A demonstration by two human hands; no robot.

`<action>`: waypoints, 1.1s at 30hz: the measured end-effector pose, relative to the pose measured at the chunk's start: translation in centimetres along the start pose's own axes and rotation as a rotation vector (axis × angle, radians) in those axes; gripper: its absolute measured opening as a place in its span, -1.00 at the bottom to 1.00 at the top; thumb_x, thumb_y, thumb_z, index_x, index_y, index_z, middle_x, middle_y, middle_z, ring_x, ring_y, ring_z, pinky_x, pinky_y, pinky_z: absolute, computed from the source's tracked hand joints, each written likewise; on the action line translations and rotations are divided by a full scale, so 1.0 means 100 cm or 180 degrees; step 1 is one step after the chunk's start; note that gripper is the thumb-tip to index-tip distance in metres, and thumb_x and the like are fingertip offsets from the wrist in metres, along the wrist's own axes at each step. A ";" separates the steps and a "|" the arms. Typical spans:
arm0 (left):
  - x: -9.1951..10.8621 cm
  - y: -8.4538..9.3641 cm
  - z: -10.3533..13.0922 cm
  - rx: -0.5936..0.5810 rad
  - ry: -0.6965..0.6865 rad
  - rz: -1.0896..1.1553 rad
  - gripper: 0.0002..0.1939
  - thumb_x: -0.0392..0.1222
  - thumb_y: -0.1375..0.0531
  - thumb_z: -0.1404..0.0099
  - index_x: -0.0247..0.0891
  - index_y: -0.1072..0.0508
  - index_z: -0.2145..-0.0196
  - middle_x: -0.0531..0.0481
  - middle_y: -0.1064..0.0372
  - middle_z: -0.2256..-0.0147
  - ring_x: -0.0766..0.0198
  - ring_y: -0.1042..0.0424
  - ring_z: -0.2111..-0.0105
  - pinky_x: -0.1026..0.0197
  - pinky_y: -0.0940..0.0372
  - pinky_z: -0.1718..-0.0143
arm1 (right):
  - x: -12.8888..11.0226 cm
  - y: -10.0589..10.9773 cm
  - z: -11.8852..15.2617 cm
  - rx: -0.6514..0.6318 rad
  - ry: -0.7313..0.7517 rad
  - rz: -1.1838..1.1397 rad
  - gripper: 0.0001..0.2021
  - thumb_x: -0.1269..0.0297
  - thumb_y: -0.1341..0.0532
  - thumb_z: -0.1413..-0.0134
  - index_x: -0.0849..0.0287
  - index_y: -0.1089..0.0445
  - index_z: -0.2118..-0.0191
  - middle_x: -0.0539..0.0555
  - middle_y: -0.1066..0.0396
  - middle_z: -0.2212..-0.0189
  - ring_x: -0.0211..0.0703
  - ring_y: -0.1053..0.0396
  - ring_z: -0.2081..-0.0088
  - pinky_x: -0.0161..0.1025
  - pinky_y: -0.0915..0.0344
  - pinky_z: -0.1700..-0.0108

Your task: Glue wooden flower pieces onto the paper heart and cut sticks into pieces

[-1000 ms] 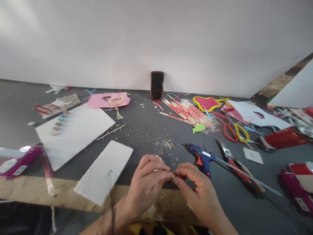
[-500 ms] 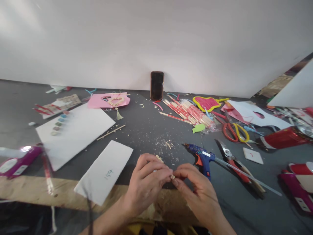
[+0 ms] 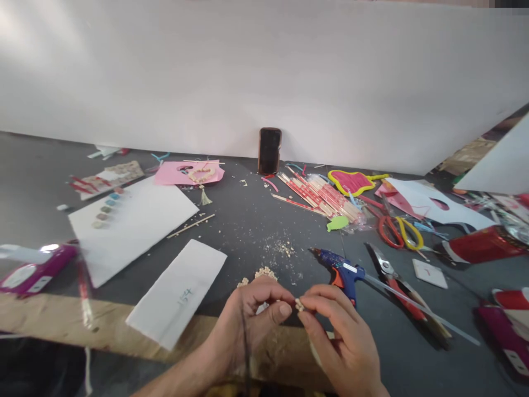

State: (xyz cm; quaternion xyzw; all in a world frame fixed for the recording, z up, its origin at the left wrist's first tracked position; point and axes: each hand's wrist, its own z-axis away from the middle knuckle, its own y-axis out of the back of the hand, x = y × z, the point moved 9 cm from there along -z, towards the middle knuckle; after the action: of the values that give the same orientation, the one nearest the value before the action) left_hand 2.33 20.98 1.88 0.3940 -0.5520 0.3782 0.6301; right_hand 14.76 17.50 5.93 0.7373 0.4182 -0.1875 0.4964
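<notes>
Dark tabletop point(image 3: 248, 207), near centre: your right hand point(image 3: 347, 333), fingertips nearly closed, pinches a pale cluster point(image 3: 299, 305); your left hand point(image 3: 259, 326) curls half-open alongside, its hold unclear. Probably light, brittle; grip opposite edges gently.

Soft dim light, glare upper left, faint shadows, slight blur, stretched edges
</notes>
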 end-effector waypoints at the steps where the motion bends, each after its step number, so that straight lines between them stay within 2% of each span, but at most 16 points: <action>1: -0.001 -0.002 0.000 -0.0073 0.0091 0.0129 -0.80 -0.14 -0.17 -0.21 -0.32 -0.52 0.39 -0.03 -0.32 0.46 0.26 -0.29 0.37 0.23 -0.19 0.31 | -0.002 0.001 0.000 0.0015 0.0052 0.0041 -0.84 0.44 -0.19 -0.05 0.11 -0.35 0.22 0.04 -0.36 0.30 -0.30 -0.39 0.27 -0.41 -0.35 0.25; 8: -0.011 -0.014 -0.001 -0.0373 0.0621 0.1114 -0.82 -0.14 -0.23 -0.15 -0.33 -0.48 0.47 0.04 -0.32 0.49 0.36 -0.23 0.44 0.33 -0.13 0.38 | -0.011 0.001 -0.003 0.0024 0.0269 0.0161 -0.84 0.46 -0.20 -0.03 0.14 -0.36 0.23 0.05 -0.37 0.31 -0.28 -0.39 0.29 -0.38 -0.36 0.27; 12: -0.015 -0.015 0.000 -0.0369 0.0778 0.1248 -0.78 -0.10 -0.27 -0.11 -0.35 -0.46 0.52 0.05 -0.29 0.52 0.37 -0.19 0.47 0.33 -0.11 0.42 | -0.010 0.001 -0.002 -0.0022 0.0230 0.0218 -0.85 0.42 -0.20 -0.03 0.11 -0.36 0.23 0.05 -0.39 0.32 -0.26 -0.41 0.30 -0.37 -0.38 0.29; 15: -0.018 -0.015 0.002 -0.0383 0.0817 0.1324 -0.77 -0.09 -0.27 -0.11 -0.35 -0.46 0.51 0.04 -0.28 0.52 0.37 -0.18 0.48 0.33 -0.10 0.45 | -0.006 0.000 0.000 -0.0070 0.0116 0.0303 -0.80 0.39 -0.19 -0.04 0.09 -0.34 0.16 0.06 -0.40 0.26 -0.23 -0.42 0.26 -0.34 -0.39 0.24; 18: -0.018 -0.015 0.003 -0.0428 0.0807 0.1290 -0.77 -0.10 -0.26 -0.11 -0.34 -0.45 0.53 0.05 -0.26 0.53 0.37 -0.17 0.48 0.33 -0.09 0.45 | -0.007 -0.003 0.000 -0.0157 0.0158 0.0150 -0.76 0.42 -0.17 -0.07 0.08 -0.33 0.12 0.06 -0.41 0.24 -0.22 -0.41 0.22 -0.32 -0.39 0.20; 22: -0.014 -0.014 0.000 -0.0423 0.0751 0.1131 -0.74 -0.07 -0.26 -0.10 -0.34 -0.44 0.56 0.07 -0.23 0.56 0.37 -0.15 0.49 0.33 -0.09 0.44 | -0.008 -0.005 -0.003 -0.0208 0.0169 -0.0171 -0.83 0.43 -0.17 -0.08 0.09 -0.35 0.19 0.04 -0.39 0.28 -0.28 -0.41 0.26 -0.40 -0.38 0.24; 30: -0.007 -0.008 -0.003 -0.0243 0.0491 0.0658 -0.73 -0.07 -0.24 -0.12 -0.35 -0.45 0.57 0.04 -0.23 0.54 0.31 -0.21 0.45 0.27 -0.10 0.36 | -0.004 -0.006 -0.003 -0.0229 0.0050 -0.0316 -0.82 0.45 -0.18 -0.06 0.09 -0.35 0.19 0.04 -0.39 0.27 -0.28 -0.40 0.24 -0.39 -0.37 0.22; 33: -0.008 -0.009 -0.002 -0.0232 0.0540 0.0753 -0.73 -0.07 -0.25 -0.10 -0.34 -0.44 0.58 0.05 -0.22 0.55 0.33 -0.20 0.46 0.29 -0.10 0.38 | -0.002 -0.007 -0.002 -0.0225 0.0030 -0.0308 -0.82 0.45 -0.18 -0.06 0.09 -0.36 0.20 0.05 -0.39 0.27 -0.26 -0.40 0.24 -0.37 -0.38 0.22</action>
State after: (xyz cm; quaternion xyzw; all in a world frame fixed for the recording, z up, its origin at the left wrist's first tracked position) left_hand 3.19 20.78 1.04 0.2697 -0.5528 0.4614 0.6394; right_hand 14.06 17.65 5.75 0.6991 0.4620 -0.1930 0.5105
